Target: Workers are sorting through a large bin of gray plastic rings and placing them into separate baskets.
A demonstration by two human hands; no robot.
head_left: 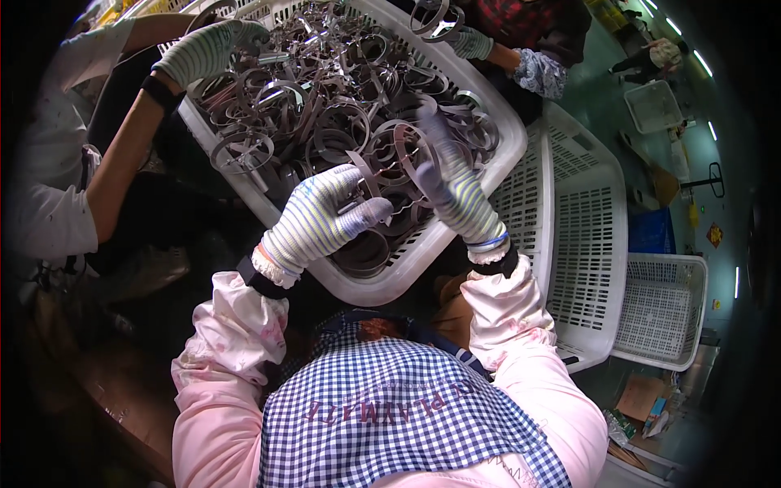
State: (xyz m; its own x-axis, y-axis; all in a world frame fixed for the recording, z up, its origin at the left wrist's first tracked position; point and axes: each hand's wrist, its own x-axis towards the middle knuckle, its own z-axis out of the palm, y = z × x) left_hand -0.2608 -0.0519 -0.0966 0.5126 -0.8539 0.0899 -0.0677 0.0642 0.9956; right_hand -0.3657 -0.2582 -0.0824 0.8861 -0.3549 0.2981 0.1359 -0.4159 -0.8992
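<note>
My left hand point(321, 213), in a white glove with green and blue stripes, has its fingers curled round a dark curved metal strip point(364, 172). Its thumb points right, apart from the fingers. To the right, my right hand point(462, 183) wears a matching glove; its thumb and fingers are spread and the fingertips are a little blurred. A thin brownish metal ring point(397, 154) with wavy wire stands beside the right thumb; whether they touch I cannot tell. Both hands are over a white plastic crate point(390, 281) heaped with metal rings point(340, 130).
A co-worker's gloved hand point(207, 55) reaches into the crate from the left. Another's gloved hand point(470, 45) is at the far right edge, near a ring point(439, 20). Slotted white crates point(587, 244) stand at the right, with a smaller basket point(661, 317) beyond.
</note>
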